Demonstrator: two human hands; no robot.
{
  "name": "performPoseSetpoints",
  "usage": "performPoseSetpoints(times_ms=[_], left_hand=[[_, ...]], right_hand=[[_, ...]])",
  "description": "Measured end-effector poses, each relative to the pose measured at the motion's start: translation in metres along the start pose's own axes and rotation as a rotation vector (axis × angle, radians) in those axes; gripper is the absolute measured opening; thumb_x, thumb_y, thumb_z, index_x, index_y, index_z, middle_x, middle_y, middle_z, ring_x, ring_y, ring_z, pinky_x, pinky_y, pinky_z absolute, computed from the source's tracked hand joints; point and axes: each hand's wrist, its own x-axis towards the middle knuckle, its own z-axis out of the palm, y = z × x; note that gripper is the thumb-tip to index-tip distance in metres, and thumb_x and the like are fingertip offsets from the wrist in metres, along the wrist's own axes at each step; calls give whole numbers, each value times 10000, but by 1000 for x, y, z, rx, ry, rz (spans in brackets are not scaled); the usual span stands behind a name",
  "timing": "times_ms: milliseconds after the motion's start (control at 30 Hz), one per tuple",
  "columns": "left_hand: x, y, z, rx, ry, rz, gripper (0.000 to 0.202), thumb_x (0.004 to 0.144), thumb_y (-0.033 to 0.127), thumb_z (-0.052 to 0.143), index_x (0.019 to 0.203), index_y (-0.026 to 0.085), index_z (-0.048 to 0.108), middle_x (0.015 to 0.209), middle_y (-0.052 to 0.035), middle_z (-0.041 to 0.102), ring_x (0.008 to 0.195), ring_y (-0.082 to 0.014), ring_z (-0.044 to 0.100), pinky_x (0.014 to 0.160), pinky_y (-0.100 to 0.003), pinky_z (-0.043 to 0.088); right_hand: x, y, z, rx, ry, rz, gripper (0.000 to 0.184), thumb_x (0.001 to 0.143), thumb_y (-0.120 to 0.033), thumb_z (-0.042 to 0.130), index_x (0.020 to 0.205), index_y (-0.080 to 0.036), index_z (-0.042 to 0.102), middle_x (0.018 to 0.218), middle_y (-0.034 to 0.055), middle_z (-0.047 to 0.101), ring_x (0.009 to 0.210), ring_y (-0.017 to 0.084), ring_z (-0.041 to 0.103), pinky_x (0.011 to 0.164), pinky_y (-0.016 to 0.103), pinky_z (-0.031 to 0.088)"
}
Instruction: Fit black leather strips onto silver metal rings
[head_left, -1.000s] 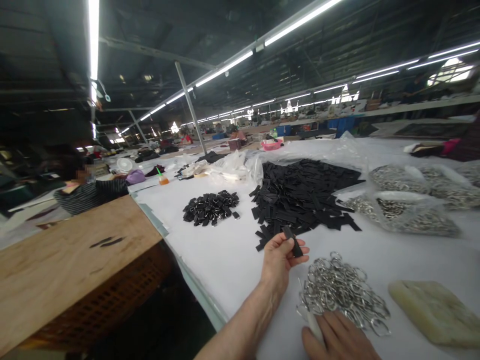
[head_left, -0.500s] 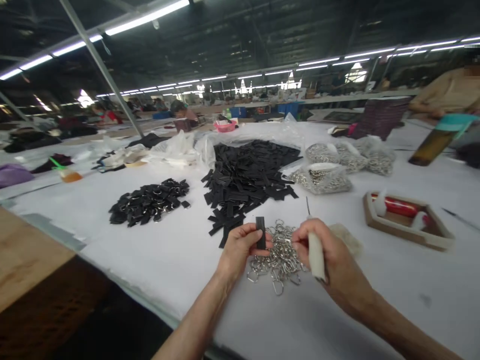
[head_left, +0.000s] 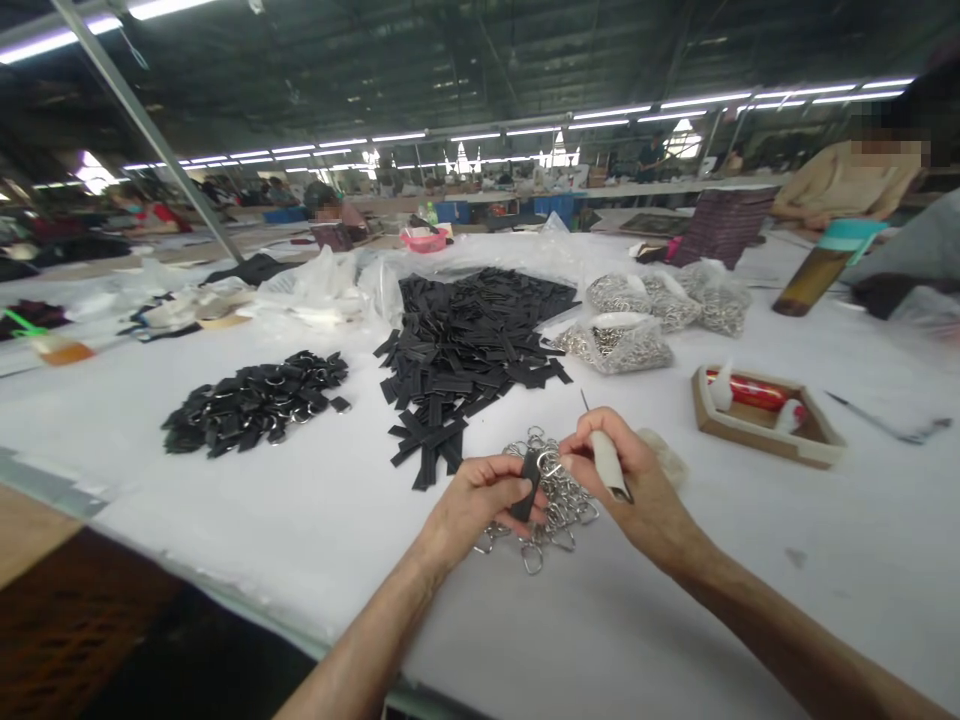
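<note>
My left hand (head_left: 491,500) pinches a short black strip (head_left: 529,485) between thumb and fingers, tilted over the ring pile. In my right hand (head_left: 634,475) a tool with a pale, thick handle (head_left: 606,465) and a thin metal tip is gripped; its exact kind is unclear. The thumb and forefinger of that hand pinch a silver D-ring (head_left: 550,462) against the strip's upper end. Whether the strip passes through the ring cannot be made out. Below both hands lies a pile of loose metal rings (head_left: 532,555), partly covered by them.
Beyond is a large heap of black strips (head_left: 480,330). Left lies a pile of black strips fitted with rings (head_left: 255,400). Bags of rings (head_left: 619,345), a cardboard tray (head_left: 765,445) with a red tube, and a blue-lidded bottle (head_left: 825,265) stand right. A co-worker (head_left: 847,180) sits behind.
The strip has tilted from upright, and a ring now shows at its upper end, in my right fingertips. My hands are closer together. The view has swung to the right.
</note>
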Motion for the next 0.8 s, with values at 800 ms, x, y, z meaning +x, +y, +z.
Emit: performPoseSetpoints(times_ms=[800], left_hand=[[-3,-11,13,318,277,239,228,785,184,464,774,177,691,706,-36,632,669,-164,570,575,-236,477]], right_hand=[[2,2,13,-61,58,-2,115,774,-291,483,741,-211,407,664,-16,525,572,112,459,513,223,387]])
